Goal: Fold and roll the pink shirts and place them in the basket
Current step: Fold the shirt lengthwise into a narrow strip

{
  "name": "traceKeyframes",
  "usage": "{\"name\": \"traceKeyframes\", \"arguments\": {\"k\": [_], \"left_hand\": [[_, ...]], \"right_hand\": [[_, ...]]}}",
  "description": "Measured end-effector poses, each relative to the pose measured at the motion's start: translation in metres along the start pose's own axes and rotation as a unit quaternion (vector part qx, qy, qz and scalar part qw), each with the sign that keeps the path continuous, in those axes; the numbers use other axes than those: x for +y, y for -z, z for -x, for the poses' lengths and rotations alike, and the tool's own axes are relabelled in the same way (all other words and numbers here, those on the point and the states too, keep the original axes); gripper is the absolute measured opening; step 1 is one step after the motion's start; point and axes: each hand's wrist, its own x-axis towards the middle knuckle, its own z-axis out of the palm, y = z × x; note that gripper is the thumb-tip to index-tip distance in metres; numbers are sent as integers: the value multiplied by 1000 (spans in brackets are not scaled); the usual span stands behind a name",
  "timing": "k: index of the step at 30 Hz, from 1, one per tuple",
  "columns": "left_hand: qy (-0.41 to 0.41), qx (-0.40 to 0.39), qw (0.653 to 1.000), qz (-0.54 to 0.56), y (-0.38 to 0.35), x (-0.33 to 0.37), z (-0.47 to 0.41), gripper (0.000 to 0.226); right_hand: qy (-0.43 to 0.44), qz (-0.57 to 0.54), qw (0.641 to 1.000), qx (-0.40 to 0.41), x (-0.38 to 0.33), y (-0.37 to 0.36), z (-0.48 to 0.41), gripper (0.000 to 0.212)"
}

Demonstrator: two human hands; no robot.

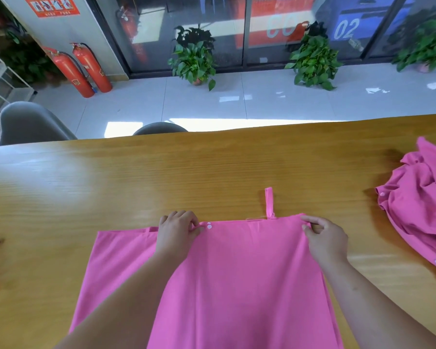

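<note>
A pink shirt (242, 278) lies flat on the wooden table (161, 177) in front of me, its far edge folded straight, with a thin pink strap sticking out beyond it. My left hand (178, 231) pinches that far edge beside two white buttons. My right hand (324, 238) pinches the same edge at its right corner. A second pink shirt (423, 197) sits crumpled at the table's right side. No basket is in view.
Two chair backs (30, 124) stand beyond the table's far edge. Further off on the tiled floor are potted plants (194, 59) and two red fire extinguishers (83, 69) by a glass wall.
</note>
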Motion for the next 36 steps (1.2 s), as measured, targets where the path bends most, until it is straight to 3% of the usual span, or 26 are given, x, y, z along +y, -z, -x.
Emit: {"name": "traceKeyframes", "arguments": {"k": [6, 11, 15, 17, 25, 29, 33, 36], "left_hand": [[6, -7, 1000, -17, -8, -3, -5, 21], [-54, -53, 997, -32, -7, -4, -14, 36], [-38, -113, 992, -25, -2, 0, -24, 29], [-20, -142, 990, 0, 1, 2, -29, 26], [-11, -172, 981, 89, 33, 3, -32, 26], [-34, -169, 981, 91, 52, 4, -27, 30], [-57, -177, 980, 73, 66, 5, -22, 20], [-67, -175, 980, 64, 70, 3, -19, 10]], "right_hand": [[32, 50, 998, 26, 6, -9, -5, 25], [14, 111, 994, 18, 3, -8, -13, 39], [7, 145, 988, -44, -5, 0, -23, 11], [0, 149, 987, -65, -9, 6, -27, 10], [-11, 23, 994, -103, -10, 35, -15, 13], [-15, -42, 993, -110, -14, 50, -6, 14], [4, -49, 993, -108, -30, 66, 9, 12], [2, -71, 978, -197, -62, 81, 33, 12]]}}
